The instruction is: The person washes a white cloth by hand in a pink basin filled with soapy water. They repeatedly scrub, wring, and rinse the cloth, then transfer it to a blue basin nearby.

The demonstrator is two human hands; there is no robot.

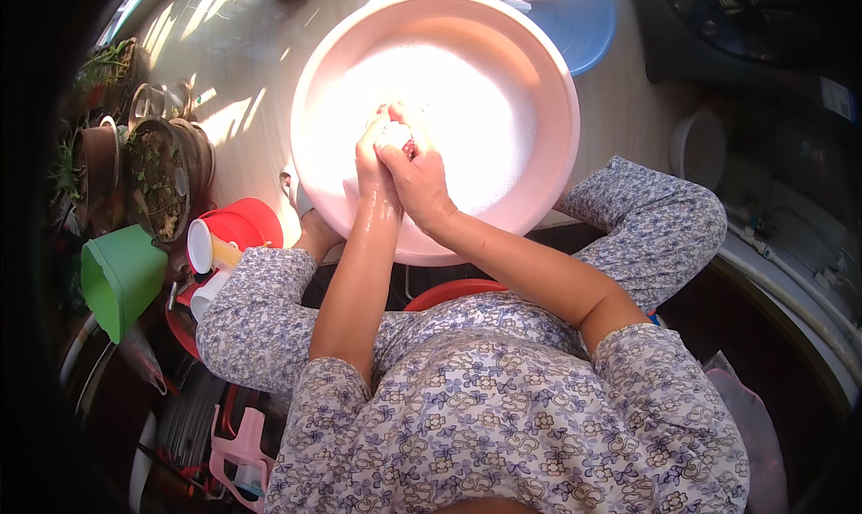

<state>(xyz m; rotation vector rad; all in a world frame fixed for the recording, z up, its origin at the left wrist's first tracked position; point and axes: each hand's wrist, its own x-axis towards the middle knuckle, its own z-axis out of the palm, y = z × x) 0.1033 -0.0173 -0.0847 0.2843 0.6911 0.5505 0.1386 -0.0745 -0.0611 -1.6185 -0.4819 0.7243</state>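
In front of me stands a round pink plastic basin (436,250) with foamy, sudsy water (495,137) in it. Strong sunlight washes out much of the foam. My left hand (372,152) and my right hand (423,179) are pressed together above the suds, at the left of the basin's middle. Between them they grip a small sudsy item (409,149). A dark red patch of it shows beside my right thumb; it may be cloth, but foam, glare and my fingers hide the rest. Both hands and my left forearm look wet.
A blue plastic basin (592,36) holding pale items lies behind the pink one. Potted plants (158,170), a green plastic container (128,278) and a red bucket (259,221) stand at left. Near my lower left is a pink plastic stool (246,440). White pipes (788,298) run along the right.
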